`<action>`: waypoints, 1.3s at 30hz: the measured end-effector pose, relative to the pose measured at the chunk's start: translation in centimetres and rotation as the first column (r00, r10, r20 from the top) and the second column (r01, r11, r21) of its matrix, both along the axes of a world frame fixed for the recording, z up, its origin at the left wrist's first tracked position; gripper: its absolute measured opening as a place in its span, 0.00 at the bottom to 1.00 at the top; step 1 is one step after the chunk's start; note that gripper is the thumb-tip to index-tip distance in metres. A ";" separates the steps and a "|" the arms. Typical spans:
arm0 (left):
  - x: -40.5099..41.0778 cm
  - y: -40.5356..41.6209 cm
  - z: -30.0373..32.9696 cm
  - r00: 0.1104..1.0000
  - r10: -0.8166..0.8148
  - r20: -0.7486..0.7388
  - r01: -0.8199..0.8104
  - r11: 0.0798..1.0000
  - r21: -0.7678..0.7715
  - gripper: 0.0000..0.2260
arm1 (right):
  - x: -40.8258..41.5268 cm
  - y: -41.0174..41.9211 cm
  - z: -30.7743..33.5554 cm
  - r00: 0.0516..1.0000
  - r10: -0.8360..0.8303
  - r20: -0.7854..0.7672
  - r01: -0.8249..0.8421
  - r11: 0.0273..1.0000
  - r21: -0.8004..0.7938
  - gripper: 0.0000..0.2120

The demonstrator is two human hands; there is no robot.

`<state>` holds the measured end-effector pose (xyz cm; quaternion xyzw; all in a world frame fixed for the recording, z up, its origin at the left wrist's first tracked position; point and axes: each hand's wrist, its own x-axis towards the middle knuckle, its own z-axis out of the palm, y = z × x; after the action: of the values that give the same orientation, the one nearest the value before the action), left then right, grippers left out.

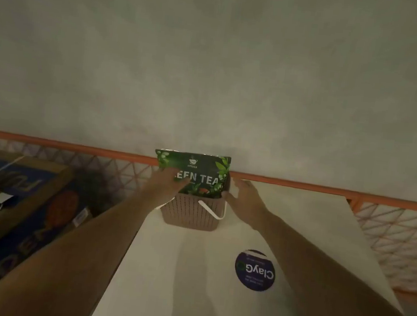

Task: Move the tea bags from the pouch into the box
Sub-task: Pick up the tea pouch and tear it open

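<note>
Here the white worktop (189,272) runs away from the viewer toward the grey wall (212,67), with one orange mesh rail (303,185) along its far edge and one round dark sticker (254,270) at about 4 o'clock from the middle of the scene. Off the worktop at 9 o'clock lie cardboard cartons (15,200); I count at least two, though blur makes the count unsure.

One small perforated box (190,213) with a white handle (213,210) stands at the far end of the worktop, just under the rail. One green pouch (195,172) marked as green tea stands upright in it, its long axis roughly vertical, its lower part inside the box and its top edge rising above the rim toward 12 o'clock. No loose tea bags are visible; presumably they are all inside the pouch, so the task looks barely begun.

The left hand (171,182) lies on the front face of the pouch at its 8 o'clock corner, fingers bent against it; whether they actually pinch it is too blurred to tell. The right hand (244,191) is at 3 o'clock from the pouch, fingers spread and holding nothing, just beside the box's right rim.

The left grip is the nearer one, already touching. The pouch probably has to come up and out toward 12 o'clock.
</note>
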<state>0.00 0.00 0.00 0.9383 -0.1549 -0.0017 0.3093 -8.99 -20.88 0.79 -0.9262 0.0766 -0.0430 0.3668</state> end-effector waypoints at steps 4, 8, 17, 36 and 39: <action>0.4 0.9 -1.7 0.991 0.066 -0.112 -0.069 0.997 -0.028 0.17 | 0.3 -0.1 -1.6 0.996 -0.031 -0.079 0.036 0.998 0.056 0.24; 4.8 2.4 -6.3 0.973 0.148 -0.180 -0.182 0.964 -0.193 0.31 | 2.2 0.6 -2.7 0.996 -0.061 -0.063 0.068 0.992 0.109 0.22; 5.7 1.4 -5.2 0.972 0.227 -0.065 -0.235 0.961 -0.148 0.23 | 7.6 1.7 -5.8 0.983 -0.185 -0.016 0.183 0.949 0.258 0.34; 7.2 0.8 -7.1 0.941 0.336 -0.044 -0.336 0.942 0.005 0.34 | 10.6 1.1 -6.7 0.973 -0.228 -0.032 0.230 0.959 0.168 0.13; 7.0 0.8 -6.8 0.944 0.327 -0.040 -0.329 0.943 -0.051 0.31 | 10.6 1.1 -6.9 0.966 -0.255 -0.040 0.257 0.935 0.246 0.12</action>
<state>6.98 0.81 -6.79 0.9416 0.0082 0.0394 0.3343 1.64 -19.78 -6.08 -0.8549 0.2026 -0.0767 0.4713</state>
